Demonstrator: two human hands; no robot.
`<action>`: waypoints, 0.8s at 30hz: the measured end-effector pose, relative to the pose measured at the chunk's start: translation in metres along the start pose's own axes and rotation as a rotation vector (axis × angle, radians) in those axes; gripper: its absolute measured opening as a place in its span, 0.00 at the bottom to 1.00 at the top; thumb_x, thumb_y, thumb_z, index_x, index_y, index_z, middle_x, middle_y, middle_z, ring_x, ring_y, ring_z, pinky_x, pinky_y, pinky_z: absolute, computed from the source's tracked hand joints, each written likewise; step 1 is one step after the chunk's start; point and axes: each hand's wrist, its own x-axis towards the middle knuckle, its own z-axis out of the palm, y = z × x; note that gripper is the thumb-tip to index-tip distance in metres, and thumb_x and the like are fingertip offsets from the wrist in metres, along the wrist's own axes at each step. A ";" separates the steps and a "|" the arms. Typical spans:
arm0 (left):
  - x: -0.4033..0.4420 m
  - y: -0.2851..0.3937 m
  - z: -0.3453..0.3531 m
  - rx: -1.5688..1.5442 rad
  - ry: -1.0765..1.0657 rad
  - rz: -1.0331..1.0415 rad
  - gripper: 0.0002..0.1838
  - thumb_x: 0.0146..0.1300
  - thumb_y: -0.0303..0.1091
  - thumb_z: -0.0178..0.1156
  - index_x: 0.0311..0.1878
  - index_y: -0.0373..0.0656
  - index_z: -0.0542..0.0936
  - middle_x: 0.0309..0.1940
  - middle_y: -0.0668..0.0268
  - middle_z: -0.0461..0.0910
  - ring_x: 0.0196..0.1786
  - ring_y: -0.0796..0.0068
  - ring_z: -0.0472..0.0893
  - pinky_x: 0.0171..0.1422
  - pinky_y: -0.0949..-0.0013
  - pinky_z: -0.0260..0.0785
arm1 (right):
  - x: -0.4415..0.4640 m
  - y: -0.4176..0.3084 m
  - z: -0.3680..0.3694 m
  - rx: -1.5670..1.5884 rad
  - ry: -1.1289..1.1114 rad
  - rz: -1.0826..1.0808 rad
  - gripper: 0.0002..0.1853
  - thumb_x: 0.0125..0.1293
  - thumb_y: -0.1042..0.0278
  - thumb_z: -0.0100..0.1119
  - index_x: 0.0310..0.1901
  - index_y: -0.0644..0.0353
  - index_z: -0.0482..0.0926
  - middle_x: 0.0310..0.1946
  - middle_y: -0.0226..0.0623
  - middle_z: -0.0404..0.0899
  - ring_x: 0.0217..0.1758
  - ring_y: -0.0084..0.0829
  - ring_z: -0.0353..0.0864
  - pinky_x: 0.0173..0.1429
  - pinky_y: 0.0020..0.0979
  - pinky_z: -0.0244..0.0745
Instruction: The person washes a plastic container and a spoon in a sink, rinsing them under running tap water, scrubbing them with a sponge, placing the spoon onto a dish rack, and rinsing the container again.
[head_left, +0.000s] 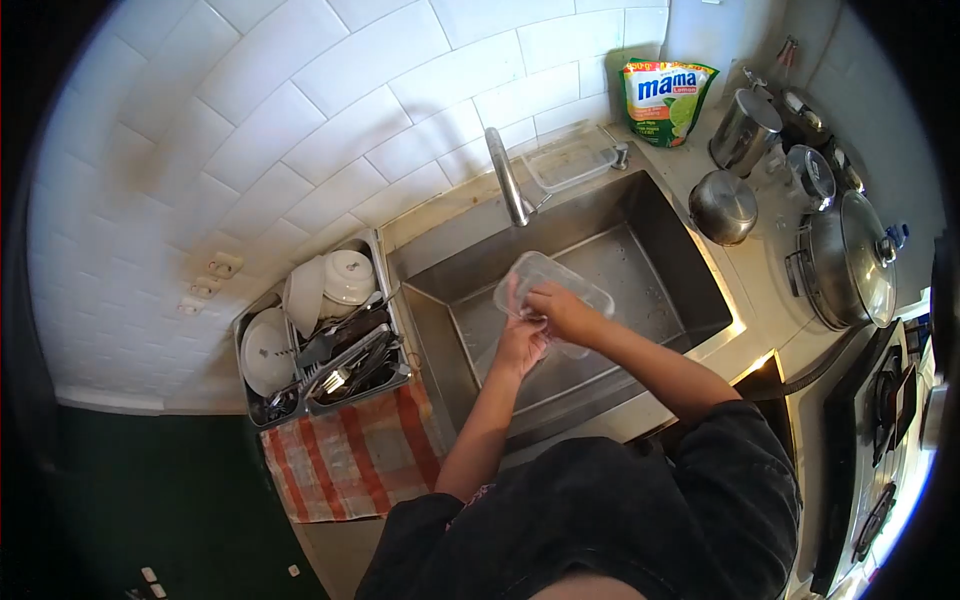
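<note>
Over the steel sink basin (625, 265), a clear plastic container (568, 280) is held tilted in front of me. My left hand (522, 345) grips it from the near left side, with a finger stretched up along its wall. My right hand (562, 312) lies across it, fingers curled closed against its near edge and touching the left hand. Whether a small thing is under the right fingers is hidden. Just beyond rises the faucet (508, 180), its spout pointing down at the basin.
Left of the sink, a dish rack (385, 300) holds bowls, plates and cutlery above a striped cloth (350, 460). Behind the basin lies a clear tray (570, 165). A green soap pouch (668, 100), a steel pot (724, 207) and a lidded pot (850, 260) stand right, near a stove (870, 450).
</note>
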 end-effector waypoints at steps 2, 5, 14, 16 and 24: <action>-0.008 0.019 0.029 0.032 -0.045 0.049 0.48 0.52 0.14 0.47 0.68 0.72 0.41 0.63 0.59 0.58 0.56 0.57 0.72 0.52 0.46 0.71 | 0.001 0.008 -0.012 -0.034 -0.011 0.054 0.16 0.39 0.73 0.63 0.35 0.59 0.75 0.34 0.39 0.74 0.41 0.44 0.73 0.44 0.37 0.69; -0.008 0.023 0.040 0.014 -0.134 0.018 0.47 0.53 0.14 0.46 0.68 0.72 0.41 0.66 0.61 0.53 0.61 0.57 0.67 0.54 0.46 0.70 | 0.015 0.024 -0.023 -0.115 0.197 0.029 0.20 0.47 0.71 0.58 0.45 0.61 0.74 0.44 0.43 0.73 0.49 0.45 0.71 0.52 0.39 0.67; -0.005 0.003 0.015 0.276 -0.137 0.022 0.45 0.55 0.15 0.46 0.69 0.70 0.41 0.67 0.62 0.51 0.61 0.54 0.67 0.56 0.42 0.66 | 0.003 -0.013 -0.013 0.253 -0.073 0.053 0.28 0.59 0.76 0.51 0.62 0.55 0.62 0.63 0.44 0.58 0.68 0.43 0.54 0.67 0.37 0.54; -0.014 0.006 0.039 0.200 -0.148 -0.009 0.45 0.55 0.14 0.46 0.69 0.69 0.41 0.66 0.62 0.52 0.59 0.53 0.68 0.56 0.43 0.66 | 0.015 -0.014 -0.021 0.560 0.112 0.283 0.28 0.58 0.76 0.53 0.62 0.55 0.62 0.62 0.44 0.61 0.65 0.43 0.60 0.65 0.36 0.58; -0.010 0.021 0.043 0.185 -0.103 0.000 0.48 0.54 0.12 0.44 0.69 0.72 0.38 0.63 0.64 0.56 0.55 0.60 0.72 0.52 0.49 0.71 | 0.011 -0.020 -0.034 -0.089 0.270 0.022 0.16 0.46 0.71 0.65 0.40 0.59 0.78 0.37 0.40 0.75 0.41 0.41 0.75 0.46 0.37 0.71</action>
